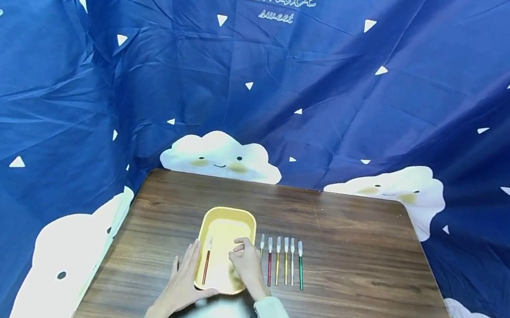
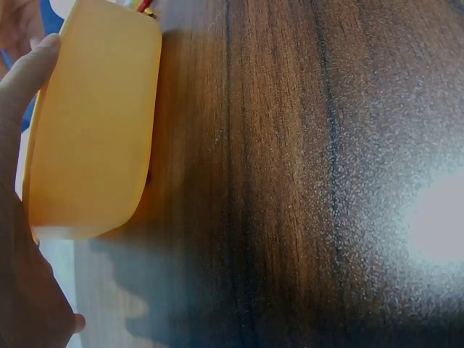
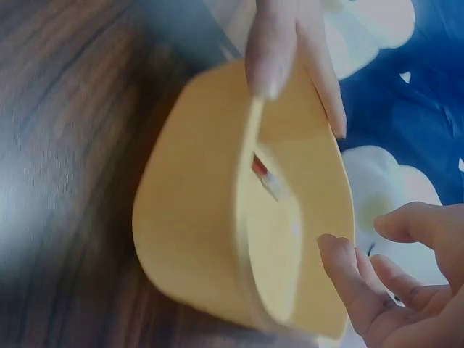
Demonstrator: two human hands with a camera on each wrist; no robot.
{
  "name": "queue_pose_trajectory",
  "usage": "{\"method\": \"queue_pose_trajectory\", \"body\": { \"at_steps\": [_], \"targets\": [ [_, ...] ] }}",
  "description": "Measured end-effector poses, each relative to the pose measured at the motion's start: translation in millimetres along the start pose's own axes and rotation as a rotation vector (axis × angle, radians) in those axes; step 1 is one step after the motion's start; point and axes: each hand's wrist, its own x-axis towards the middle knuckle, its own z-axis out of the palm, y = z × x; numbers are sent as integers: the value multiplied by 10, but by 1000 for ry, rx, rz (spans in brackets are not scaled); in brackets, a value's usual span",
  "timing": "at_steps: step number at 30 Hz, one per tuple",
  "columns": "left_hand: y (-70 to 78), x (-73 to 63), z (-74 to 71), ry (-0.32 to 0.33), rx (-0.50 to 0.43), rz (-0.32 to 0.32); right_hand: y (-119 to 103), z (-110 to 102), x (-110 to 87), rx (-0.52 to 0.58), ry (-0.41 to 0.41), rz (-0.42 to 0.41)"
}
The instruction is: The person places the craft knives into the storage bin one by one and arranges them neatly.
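A yellow plastic tray [image 1: 231, 213] stands on the table, with one red-handled slim brush [image 1: 206, 267] lying along its left side, its pale tip pointing away. My left hand [image 1: 182, 283] rests against the tray's left side with fingers extended, the thumb at the near rim. In the left wrist view, that thumb lies over the rim of the tray [image 2: 101, 109]. Over the tray's right side hovers my right hand [image 1: 246, 265], fingers loosely bent. The right wrist view shows this hand [image 3: 406, 283] holding nothing, thumb and fingers apart. Part of the brush [image 3: 267, 177] shows inside the tray there.
Right of the tray, several slim brushes with pale caps lie side by side, among them a red one [image 1: 270, 265] and a green one [image 1: 301, 270]. The brown wooden table [image 1: 364, 285] ends at a blue curtain [image 1: 266, 84] printed with clouds.
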Motion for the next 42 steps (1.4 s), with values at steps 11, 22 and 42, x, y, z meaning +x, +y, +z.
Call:
{"method": "queue_pose_trajectory", "body": {
  "at_steps": [11, 22, 42],
  "targets": [
    [4, 7, 0, -22, 1, -18, 242, -483, 22, -87, 100, 18],
    [29, -2, -8, -23, -10, -28, 532, -931, -44, -188, 189, 75],
    [21, 8, -3, -47, -33, -42, 1001, -1256, -81, -290, 292, 144]
  ]
}}
